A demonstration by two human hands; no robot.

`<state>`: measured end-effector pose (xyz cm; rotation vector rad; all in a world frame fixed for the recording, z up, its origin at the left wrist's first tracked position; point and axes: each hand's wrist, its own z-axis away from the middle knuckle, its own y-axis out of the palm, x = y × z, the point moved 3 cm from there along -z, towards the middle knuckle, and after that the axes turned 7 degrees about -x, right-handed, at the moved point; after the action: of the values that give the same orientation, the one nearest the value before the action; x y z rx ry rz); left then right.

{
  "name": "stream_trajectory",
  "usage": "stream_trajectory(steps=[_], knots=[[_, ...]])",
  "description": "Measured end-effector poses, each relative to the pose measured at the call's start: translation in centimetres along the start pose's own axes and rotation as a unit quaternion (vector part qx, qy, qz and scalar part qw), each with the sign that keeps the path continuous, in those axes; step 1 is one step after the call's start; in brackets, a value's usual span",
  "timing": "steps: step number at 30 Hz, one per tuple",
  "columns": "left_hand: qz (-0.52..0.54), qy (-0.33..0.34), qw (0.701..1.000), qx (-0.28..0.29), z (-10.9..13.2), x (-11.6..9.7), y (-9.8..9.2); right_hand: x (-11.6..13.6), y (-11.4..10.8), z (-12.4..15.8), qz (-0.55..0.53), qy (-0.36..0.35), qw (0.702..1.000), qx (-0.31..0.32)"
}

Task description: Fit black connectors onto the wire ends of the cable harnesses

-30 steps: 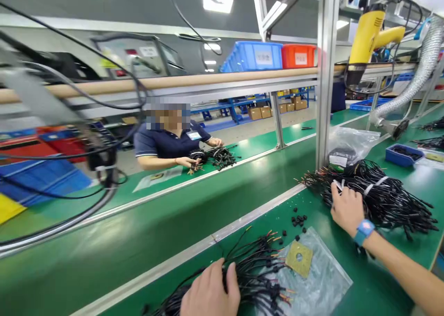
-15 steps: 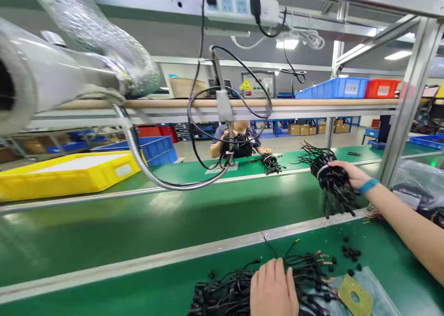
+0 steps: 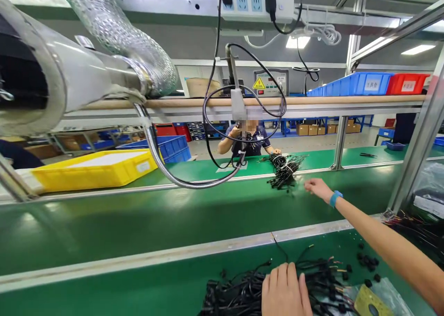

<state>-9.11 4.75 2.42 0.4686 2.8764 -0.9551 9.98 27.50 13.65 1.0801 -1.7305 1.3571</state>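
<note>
My left hand (image 3: 286, 290) lies flat over a pile of black cables (image 3: 239, 293) at the bottom, fingers stretched out on top of it. Far forward, my right hand (image 3: 318, 190), with a blue band at the wrist, is empty, its fingers loosely bent and slightly blurred. Just left of it, apart from the fingertips, a tied bundle of black cables (image 3: 285, 170) lies across the far belt edge. Close to the pile are small black caps (image 3: 367, 261) and a yellow piece with a round hole (image 3: 369, 302) on clear plastic.
A co-worker (image 3: 248, 140) sits across the green belt (image 3: 138, 219). A metal hose (image 3: 187, 183) and looped wires hang ahead. A yellow tray (image 3: 97, 170) is at left, a fume duct (image 3: 86, 75) above. At right stand a metal post (image 3: 419, 136) and bagged cables (image 3: 430, 196).
My right hand has moved left and let go of the cable bundle, which now lies beside the co-worker's other bundle. My left hand stays on the pile; the view has shifted slightly.
</note>
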Motion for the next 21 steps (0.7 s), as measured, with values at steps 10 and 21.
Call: stream_trajectory(steps=[10,21], knots=[[0.046,-0.017,0.997,0.067,-2.2,-1.7,-2.6,-9.3,-8.9,20.9,0.209,-0.273,0.938,-0.050],[0.007,0.001,0.968,0.253,-5.5,-2.1,-2.2,-12.6,-11.0,20.1,0.356,-0.188,0.915,-0.019]])
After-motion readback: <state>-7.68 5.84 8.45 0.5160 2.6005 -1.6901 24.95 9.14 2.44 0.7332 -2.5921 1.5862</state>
